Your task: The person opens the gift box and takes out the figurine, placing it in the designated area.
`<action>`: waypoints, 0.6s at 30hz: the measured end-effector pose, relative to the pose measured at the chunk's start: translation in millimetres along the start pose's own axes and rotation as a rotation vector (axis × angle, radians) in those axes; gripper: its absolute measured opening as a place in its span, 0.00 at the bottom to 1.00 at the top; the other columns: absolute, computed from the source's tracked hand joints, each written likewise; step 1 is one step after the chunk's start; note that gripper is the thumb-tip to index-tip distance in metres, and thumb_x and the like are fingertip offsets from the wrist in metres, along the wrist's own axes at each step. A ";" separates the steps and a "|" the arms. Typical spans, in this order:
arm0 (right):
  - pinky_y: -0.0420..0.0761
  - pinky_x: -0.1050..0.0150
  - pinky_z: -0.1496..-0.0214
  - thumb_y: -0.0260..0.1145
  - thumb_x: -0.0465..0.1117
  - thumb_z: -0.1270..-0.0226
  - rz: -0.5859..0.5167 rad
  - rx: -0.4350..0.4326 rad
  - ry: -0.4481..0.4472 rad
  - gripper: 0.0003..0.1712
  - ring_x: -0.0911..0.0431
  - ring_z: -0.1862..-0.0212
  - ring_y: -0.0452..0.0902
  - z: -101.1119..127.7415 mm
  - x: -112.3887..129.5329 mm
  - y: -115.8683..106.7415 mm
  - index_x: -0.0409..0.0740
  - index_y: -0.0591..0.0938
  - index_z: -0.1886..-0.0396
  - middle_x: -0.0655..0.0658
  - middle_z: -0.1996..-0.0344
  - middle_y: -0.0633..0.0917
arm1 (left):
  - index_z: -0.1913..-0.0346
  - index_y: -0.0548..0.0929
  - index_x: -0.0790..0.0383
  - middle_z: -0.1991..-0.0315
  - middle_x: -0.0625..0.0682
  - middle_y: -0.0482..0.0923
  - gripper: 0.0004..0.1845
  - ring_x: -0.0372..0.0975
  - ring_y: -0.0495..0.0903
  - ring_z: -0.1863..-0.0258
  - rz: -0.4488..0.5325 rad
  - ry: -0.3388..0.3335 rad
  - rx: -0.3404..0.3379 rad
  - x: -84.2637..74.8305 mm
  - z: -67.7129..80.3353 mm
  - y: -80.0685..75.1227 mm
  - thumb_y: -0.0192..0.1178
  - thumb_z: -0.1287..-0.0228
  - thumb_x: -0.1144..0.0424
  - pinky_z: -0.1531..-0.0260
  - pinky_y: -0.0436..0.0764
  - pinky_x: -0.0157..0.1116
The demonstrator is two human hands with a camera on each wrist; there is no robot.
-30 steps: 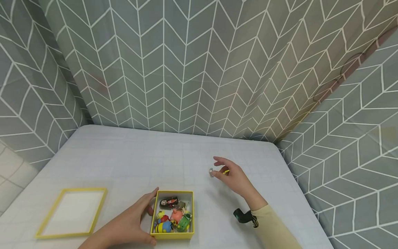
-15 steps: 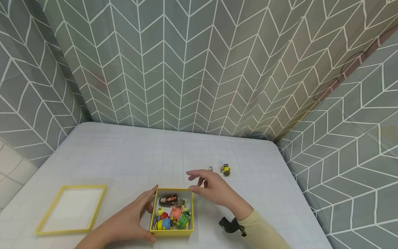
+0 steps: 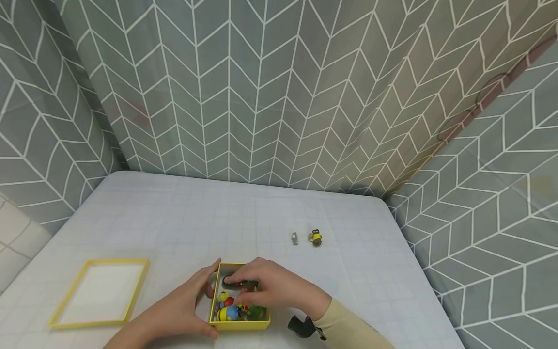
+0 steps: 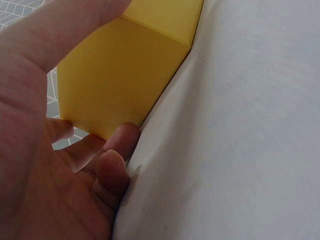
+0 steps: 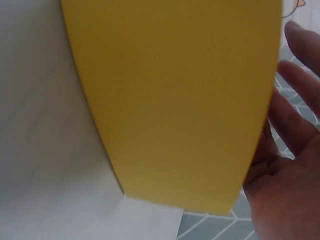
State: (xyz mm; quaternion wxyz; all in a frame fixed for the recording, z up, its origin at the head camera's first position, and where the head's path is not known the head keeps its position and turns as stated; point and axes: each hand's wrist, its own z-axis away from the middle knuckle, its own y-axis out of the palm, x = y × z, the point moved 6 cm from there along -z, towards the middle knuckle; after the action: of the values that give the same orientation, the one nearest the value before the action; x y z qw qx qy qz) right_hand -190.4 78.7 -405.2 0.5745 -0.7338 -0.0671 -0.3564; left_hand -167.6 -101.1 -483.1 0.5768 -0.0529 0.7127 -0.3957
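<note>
The right hand [image 3: 281, 288], half a second ago at the right rim of the yellow box [image 3: 241, 326], now reaches down inside it. Its forefinger extends over the dark-haired figure [image 3: 237, 285]; the thumb stands apart, close to the green figure [image 3: 256, 312]. Whether these fingers have hold of anything I cannot tell.

The left hand [image 3: 187, 305] spans the box's left wall as before, thumb and fingers gripping opposite corners. The box keeps its place, midway between the bench's [image 3: 196, 218] left and right edges, well short of the far edge.

The small grey figure [image 3: 294, 238] and the yellow figure [image 3: 316, 237], at the right hand one second ago, now sit free of it, towards the far right corner. The yellow-rimmed lid [image 3: 117, 261] remains near the left edge.
</note>
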 end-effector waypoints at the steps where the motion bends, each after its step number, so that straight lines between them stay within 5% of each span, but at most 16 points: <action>1: 0.69 0.72 0.43 0.68 0.48 0.32 0.007 0.018 -0.028 0.22 0.68 0.45 0.71 -1.6 2.2 2.6 0.47 0.83 0.41 0.57 0.47 0.83 | 0.20 0.48 0.54 0.56 0.40 0.70 0.72 0.33 0.71 0.57 -0.004 0.001 0.000 0.0 0.1 0.0 0.78 0.67 0.34 0.55 0.68 0.32; 7: 0.63 0.74 0.39 0.64 0.49 0.28 0.051 0.124 -0.118 0.20 0.72 0.43 0.66 -5.3 7.9 16.1 0.50 0.83 0.41 0.60 0.47 0.82 | 0.21 0.49 0.53 0.57 0.38 0.70 0.73 0.33 0.71 0.53 -0.010 0.008 -0.018 -0.3 1.1 -0.4 0.78 0.70 0.33 0.50 0.68 0.32; 18: 0.60 0.76 0.38 0.61 0.49 0.26 0.074 0.242 -0.133 0.18 0.77 0.44 0.64 -7.2 7.8 23.9 0.54 0.83 0.40 0.64 0.46 0.80 | 0.20 0.48 0.53 0.57 0.38 0.70 0.73 0.34 0.70 0.53 -0.003 -0.003 -0.007 1.3 0.6 0.4 0.78 0.69 0.33 0.49 0.67 0.31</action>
State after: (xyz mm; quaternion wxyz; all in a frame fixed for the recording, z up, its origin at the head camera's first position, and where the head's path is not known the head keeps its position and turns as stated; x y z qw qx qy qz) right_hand -175.8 61.9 -418.9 0.6657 -0.6831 -0.1202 -0.2750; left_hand -167.4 -101.8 -484.3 0.5770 -0.0565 0.7132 -0.3940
